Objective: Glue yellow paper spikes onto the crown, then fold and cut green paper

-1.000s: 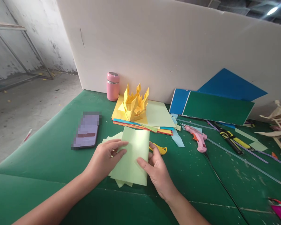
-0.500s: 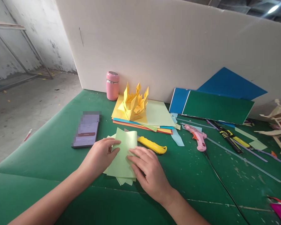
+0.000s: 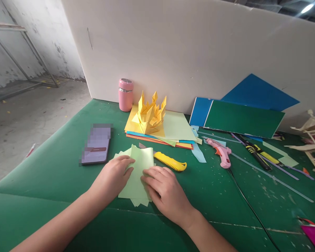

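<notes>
A folded light-green paper sheet point(image 3: 138, 175) lies on top of other green sheets, its right side curving over in a fold. My left hand point(image 3: 115, 175) rests on the sheet's left part, fingers and thumb laid out on the paper. From the right, my right hand point(image 3: 166, 190) lies with spread fingers across the folded edge. Just behind the right hand is a yellow utility knife point(image 3: 170, 161), its blade reaching toward the top of the sheets. Parts of the lower sheets are hidden under both hands.
Left of the papers lies a phone point(image 3: 98, 145). Behind are a yellow origami crown point(image 3: 149, 117) on stacked coloured paper point(image 3: 177, 124) and a pink flask point(image 3: 126, 95). A pink glue gun point(image 3: 220, 152), its cable, glue sticks, pliers-like tools and coloured boards point(image 3: 244, 119) occupy the right side.
The view has shifted very slightly. Both hands stay on the green paper, with the left hand and fingers moving only a little; nothing has been picked up or let go.
</notes>
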Demonstrator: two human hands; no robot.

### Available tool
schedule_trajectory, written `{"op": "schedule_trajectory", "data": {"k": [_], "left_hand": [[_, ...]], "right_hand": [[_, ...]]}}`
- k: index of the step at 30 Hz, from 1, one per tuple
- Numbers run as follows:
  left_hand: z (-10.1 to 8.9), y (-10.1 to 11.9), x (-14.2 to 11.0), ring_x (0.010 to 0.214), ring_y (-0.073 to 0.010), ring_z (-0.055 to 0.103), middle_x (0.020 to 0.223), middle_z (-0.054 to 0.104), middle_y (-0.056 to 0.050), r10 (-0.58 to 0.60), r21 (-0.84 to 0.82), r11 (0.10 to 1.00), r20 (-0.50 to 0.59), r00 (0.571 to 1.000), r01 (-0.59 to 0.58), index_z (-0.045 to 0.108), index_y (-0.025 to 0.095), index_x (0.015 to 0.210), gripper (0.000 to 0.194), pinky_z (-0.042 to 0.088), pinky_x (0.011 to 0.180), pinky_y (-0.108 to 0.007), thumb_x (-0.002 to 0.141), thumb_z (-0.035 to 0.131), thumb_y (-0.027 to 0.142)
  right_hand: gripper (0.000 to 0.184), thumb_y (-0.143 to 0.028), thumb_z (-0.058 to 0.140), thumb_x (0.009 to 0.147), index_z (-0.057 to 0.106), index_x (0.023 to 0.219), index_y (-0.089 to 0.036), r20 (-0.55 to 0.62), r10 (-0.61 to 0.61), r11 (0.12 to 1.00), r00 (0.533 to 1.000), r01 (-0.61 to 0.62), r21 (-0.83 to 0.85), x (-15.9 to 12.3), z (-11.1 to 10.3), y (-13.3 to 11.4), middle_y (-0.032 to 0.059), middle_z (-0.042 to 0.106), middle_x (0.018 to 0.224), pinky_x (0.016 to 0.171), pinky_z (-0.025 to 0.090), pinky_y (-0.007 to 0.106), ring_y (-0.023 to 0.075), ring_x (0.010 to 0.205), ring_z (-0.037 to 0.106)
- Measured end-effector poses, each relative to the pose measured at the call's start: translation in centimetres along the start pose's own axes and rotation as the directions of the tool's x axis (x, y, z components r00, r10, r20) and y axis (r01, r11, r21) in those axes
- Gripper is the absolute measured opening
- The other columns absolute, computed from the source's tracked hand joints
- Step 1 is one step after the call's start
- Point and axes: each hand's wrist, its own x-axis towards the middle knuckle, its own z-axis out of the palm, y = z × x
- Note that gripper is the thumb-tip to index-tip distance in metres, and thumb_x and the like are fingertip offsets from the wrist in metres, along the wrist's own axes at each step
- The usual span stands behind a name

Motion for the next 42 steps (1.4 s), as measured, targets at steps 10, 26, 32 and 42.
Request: {"op": "schedule_trajectory", "data": {"k": [10,26,32,42], "left_hand": [[-0.1,0.1,-0.1,0.088,-0.027,0.067,0.105,0.071,-0.01,0.032,0.1,0.994,0.046,0.998,-0.036,0.072,0.019,0.098,0.036,0.052,0.08,-0.034,0.081,0.042,0.027],[-0.3,0.0,0.2,0.062,-0.0182,0.062,0.103,0.069,-0.008,-0.028,0.117,0.993,0.088,0.996,0.018,0.069,0.018,0.097,0.031,0.052,0.068,-0.031,0.08,0.044,0.025],[-0.2,-0.1,0.3,0.055,-0.0163,0.058,0.105,0.068,-0.008,-0.031,0.123,0.992,0.104,0.994,0.018,0.068,0.017,0.097,0.031,0.051,0.066,-0.031,0.081,0.044,0.025],[-0.2,0.1,0.5,0.053,-0.0147,0.052,0.09,0.067,-0.005,-0.059,0.045,0.997,0.073,0.996,0.056,0.071,0.018,0.092,0.028,0.049,0.061,-0.029,0.076,0.05,0.027]], "right_hand": [[0.018,-0.013,0.053,0.088,0.069,0.084,-0.021,0.031,0.032,0.997,0.999,-0.034,0.063,-0.1,-1.2,1.0,0.0045,0.07,0.086,0.076,0.049,0.037,0.0206,0.084,0.062],[0.033,-0.017,0.043,0.092,0.058,0.12,-0.019,-0.215,0.145,0.947,0.966,-0.198,-0.253,-1.0,-1.6,5.4,0.0078,0.069,0.106,0.081,0.053,0.041,0.025,0.096,0.062],[0.03,-0.017,0.041,0.091,0.06,0.115,-0.016,-0.394,0.168,0.878,0.904,-0.319,-0.358,-1.4,-2.6,6.9,0.0126,0.066,0.108,0.083,0.051,0.045,0.0283,0.098,0.059],[0.029,-0.021,0.044,0.094,0.063,0.116,-0.024,-0.182,0.033,0.984,0.983,-0.064,-0.167,-0.6,-1.4,4.3,0.0054,0.065,0.121,0.096,0.045,0.044,0.0233,0.114,0.055]]}}
